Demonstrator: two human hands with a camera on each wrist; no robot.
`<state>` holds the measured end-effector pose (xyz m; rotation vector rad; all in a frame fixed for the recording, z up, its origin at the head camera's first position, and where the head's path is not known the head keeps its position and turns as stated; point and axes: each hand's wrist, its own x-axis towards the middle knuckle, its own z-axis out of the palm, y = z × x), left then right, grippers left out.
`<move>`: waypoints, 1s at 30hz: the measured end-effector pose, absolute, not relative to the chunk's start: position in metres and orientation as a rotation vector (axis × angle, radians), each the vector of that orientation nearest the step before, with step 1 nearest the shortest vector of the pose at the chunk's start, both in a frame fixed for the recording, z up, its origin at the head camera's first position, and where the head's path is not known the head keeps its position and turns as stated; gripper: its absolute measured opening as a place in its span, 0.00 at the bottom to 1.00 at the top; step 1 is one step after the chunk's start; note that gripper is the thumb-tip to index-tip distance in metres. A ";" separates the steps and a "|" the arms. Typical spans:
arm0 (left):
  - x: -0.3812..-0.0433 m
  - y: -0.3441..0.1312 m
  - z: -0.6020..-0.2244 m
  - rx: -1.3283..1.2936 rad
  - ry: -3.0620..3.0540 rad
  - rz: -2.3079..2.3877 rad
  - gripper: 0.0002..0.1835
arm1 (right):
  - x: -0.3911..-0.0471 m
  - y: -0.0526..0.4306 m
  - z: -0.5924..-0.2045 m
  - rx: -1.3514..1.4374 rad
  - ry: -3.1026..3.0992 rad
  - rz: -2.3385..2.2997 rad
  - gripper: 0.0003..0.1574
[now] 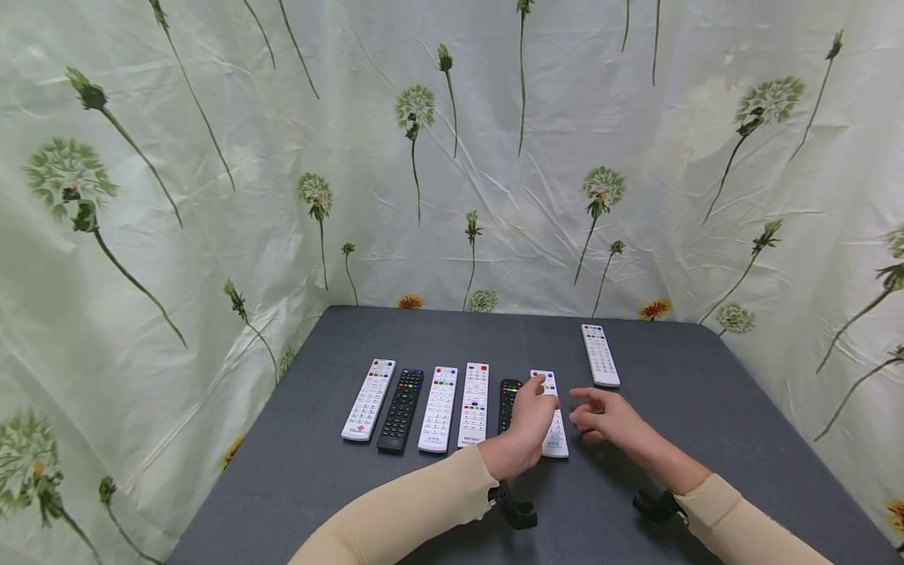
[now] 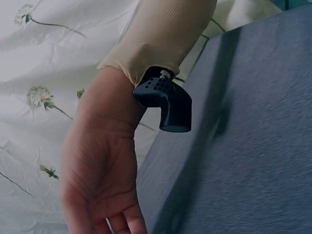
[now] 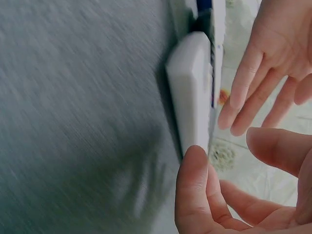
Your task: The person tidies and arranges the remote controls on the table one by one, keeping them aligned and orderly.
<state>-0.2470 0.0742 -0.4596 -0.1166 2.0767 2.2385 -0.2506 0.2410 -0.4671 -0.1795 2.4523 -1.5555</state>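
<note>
My left hand (image 1: 524,430) is over the right end of a row of remote controls, partly covering a black remote (image 1: 507,402) and a white remote (image 1: 556,436). In the left wrist view, the palm of that left hand (image 2: 102,161) shows with nothing held in it. Just right of the white remote is my right hand (image 1: 609,420), its fingers bent loosely and thumb apart. From the right wrist, a white remote (image 3: 187,92) lies on the dark surface, and a fingertip of my right hand (image 3: 234,209) overlaps its near end.
Leftward, the row continues with a white remote (image 1: 474,404), another white remote (image 1: 438,410), a black remote (image 1: 400,410) and an end white remote (image 1: 369,400). A separate white remote (image 1: 600,355) lies at the back right. A floral curtain (image 1: 452,180) hangs behind the dark table (image 1: 297,486).
</note>
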 end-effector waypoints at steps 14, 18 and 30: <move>-0.285 0.121 -0.447 -0.192 2.040 2.278 0.31 | -0.282 0.276 -0.439 -0.133 2.550 -1.576 0.35; -0.296 0.133 -0.448 -0.245 2.026 2.316 0.32 | -0.291 0.285 -0.433 -0.112 2.561 -1.535 0.35; -0.320 0.161 -0.460 -0.300 1.964 2.328 0.32 | -0.314 0.307 -0.437 0.038 2.631 -1.408 0.37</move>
